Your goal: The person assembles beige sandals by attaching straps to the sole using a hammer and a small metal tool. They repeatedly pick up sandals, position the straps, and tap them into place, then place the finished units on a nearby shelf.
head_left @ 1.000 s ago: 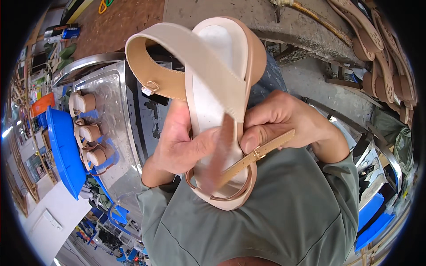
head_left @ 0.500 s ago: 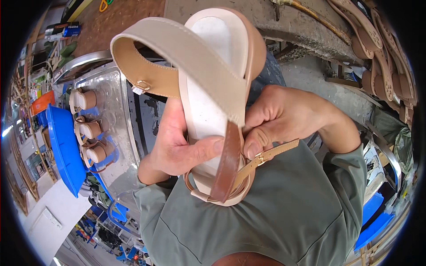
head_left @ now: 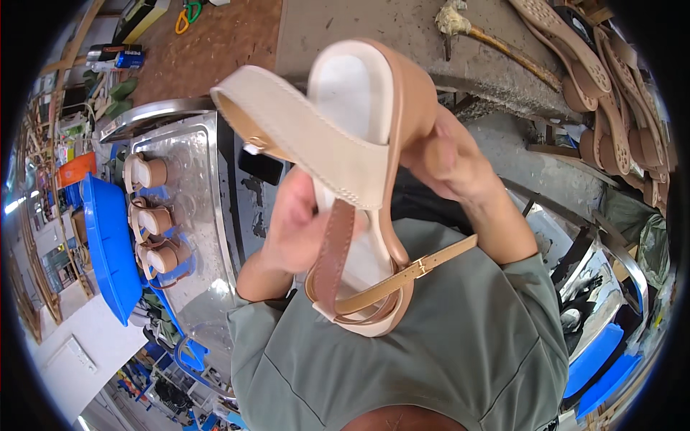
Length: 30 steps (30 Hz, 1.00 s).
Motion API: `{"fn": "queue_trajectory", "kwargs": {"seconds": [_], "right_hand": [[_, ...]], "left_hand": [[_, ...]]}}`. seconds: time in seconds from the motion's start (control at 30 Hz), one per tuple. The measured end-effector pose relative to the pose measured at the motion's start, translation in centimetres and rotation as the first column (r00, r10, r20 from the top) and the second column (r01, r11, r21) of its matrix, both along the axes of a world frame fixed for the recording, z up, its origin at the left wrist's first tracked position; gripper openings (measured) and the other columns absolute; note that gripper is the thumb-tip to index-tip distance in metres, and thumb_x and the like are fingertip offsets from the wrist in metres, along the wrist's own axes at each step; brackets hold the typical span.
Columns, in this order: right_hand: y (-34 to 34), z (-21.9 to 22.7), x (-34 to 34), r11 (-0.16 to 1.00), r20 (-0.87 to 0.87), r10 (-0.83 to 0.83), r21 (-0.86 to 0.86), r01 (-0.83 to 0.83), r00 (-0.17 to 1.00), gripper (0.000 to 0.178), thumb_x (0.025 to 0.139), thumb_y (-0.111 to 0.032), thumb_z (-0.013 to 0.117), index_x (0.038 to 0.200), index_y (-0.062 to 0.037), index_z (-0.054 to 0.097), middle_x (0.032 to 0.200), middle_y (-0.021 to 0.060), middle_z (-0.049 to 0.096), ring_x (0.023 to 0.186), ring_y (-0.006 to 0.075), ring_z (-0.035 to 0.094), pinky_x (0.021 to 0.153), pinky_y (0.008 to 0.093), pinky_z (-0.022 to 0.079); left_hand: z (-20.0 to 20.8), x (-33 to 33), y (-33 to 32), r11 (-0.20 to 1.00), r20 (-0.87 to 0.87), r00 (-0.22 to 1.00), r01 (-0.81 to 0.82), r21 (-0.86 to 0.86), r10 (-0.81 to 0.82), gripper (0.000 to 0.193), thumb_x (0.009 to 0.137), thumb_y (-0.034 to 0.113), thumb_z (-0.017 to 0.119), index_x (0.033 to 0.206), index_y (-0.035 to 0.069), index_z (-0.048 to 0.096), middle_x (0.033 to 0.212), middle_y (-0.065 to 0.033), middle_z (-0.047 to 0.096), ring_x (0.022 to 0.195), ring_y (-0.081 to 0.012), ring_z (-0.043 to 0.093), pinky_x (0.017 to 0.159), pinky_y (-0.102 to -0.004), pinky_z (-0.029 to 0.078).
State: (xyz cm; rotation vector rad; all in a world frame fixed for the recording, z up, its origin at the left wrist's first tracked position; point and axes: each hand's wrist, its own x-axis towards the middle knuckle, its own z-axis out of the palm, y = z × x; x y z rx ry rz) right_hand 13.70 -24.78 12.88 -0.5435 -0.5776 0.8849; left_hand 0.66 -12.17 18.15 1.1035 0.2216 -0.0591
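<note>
I hold a beige and tan platform sandal [head_left: 413, 93] up before my chest, its thick heel end away from me and its toe end near my shirt. A wide cream strap [head_left: 316, 136] loops out to the left over the white insole. Brown and tan thin straps [head_left: 336, 248] cross near the toe, and one carrying a gold buckle [head_left: 422, 269] sticks out to the right. My left hand [head_left: 293, 223], somewhat blurred, grips the sandal's left side, its fingers partly behind the straps. My right hand [head_left: 454, 158] is closed around the heel's right side, with some fingers hidden behind it.
At left, several similar sandals [head_left: 165, 256] stand on a metal-edged table [head_left: 208, 251] beside a blue tub [head_left: 108, 244]. Ahead are a hammer [head_left: 496, 44] on a worn bench and scissors [head_left: 188, 16]. Tan soles [head_left: 611, 108] hang at the far right.
My right hand has left the buckled strap and moved up to the heel. The sandal has turned, showing more of its tan side, and shifted slightly away from me.
</note>
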Motion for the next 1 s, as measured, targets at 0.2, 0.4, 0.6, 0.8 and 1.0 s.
{"fn": "queue_trajectory", "kwargs": {"seconds": [0.2, 0.4, 0.6, 0.8, 1.0], "right_hand": [[1.5, 2.3, 2.8, 0.956, -0.121, 0.287, 0.106, -0.275, 0.95, 0.105, 0.068, -0.018, 0.08, 0.144, -0.0043, 0.008, 0.116, 0.0181, 0.051, 0.087, 0.0265, 0.058, 0.071, 0.0377, 0.046], [0.3, 2.4, 2.2, 0.964, -0.023, 0.265, 0.017, -0.265, 0.964, 0.116, 0.049, -0.015, 0.087, 0.137, 0.002, 0.012, 0.118, 0.0218, 0.053, 0.108, 0.0355, 0.056, 0.095, 0.0461, 0.044], [-0.6, 2.1, 0.2, 0.994, 0.088, 0.11, -0.015, -0.109, 0.99, 0.114, 0.056, -0.038, 0.084, 0.136, 0.0045, 0.015, 0.123, 0.021, 0.048, 0.109, 0.0308, 0.055, 0.096, 0.0402, 0.044], [-1.1, 3.7, 1.9, 0.997, 0.147, -0.078, -0.013, 0.081, 0.986, 0.098, 0.064, -0.04, 0.082, 0.137, -0.0009, 0.029, 0.132, 0.0184, 0.041, 0.12, 0.0288, 0.044, 0.1, 0.0368, 0.037], [-1.8, 5.9, 3.2, 0.982, 0.7, -0.118, -0.023, 0.187, 0.705, 0.052, 0.072, -0.014, 0.077, 0.118, -0.0049, 0.056, 0.128, 0.0155, 0.045, 0.117, 0.0252, 0.046, 0.096, 0.0358, 0.037]], "left_hand": [[-0.7, 2.3, 0.1, 0.992, -0.023, 1.0, -0.009, -0.128, 0.006, 0.05, 0.085, 0.017, 0.064, 0.126, 0.0, 0.041, 0.102, -0.0145, 0.061, 0.083, -0.0246, 0.066, 0.072, -0.0387, 0.056], [0.5, 2.3, -1.8, 0.999, 0.085, 0.996, 0.016, -0.036, -0.013, 0.05, 0.079, 0.013, 0.07, 0.121, 0.005, 0.044, 0.102, -0.0102, 0.059, 0.085, -0.0193, 0.063, 0.072, -0.0306, 0.055], [1.3, 0.5, -2.8, 0.991, -0.127, 0.989, 0.056, -0.125, -0.072, 0.043, 0.083, 0.02, 0.067, 0.118, 0.005, 0.048, 0.102, -0.0102, 0.06, 0.083, -0.0187, 0.064, 0.066, -0.0309, 0.056], [-0.4, -1.0, -0.4, 0.931, -0.047, 0.93, 0.363, -0.044, -0.365, 0.041, 0.087, 0.023, 0.063, 0.12, 0.002, 0.05, 0.111, -0.0111, 0.06, 0.099, -0.0232, 0.061, 0.081, -0.0323, 0.05], [-1.8, 0.3, 0.4, 0.869, 0.208, 0.928, 0.365, -0.333, -0.31, 0.068, 0.089, 0.034, 0.058, 0.139, 0.001, 0.026, 0.137, -0.0133, 0.039, 0.123, -0.0234, 0.044, 0.1, -0.0358, 0.036]]}}
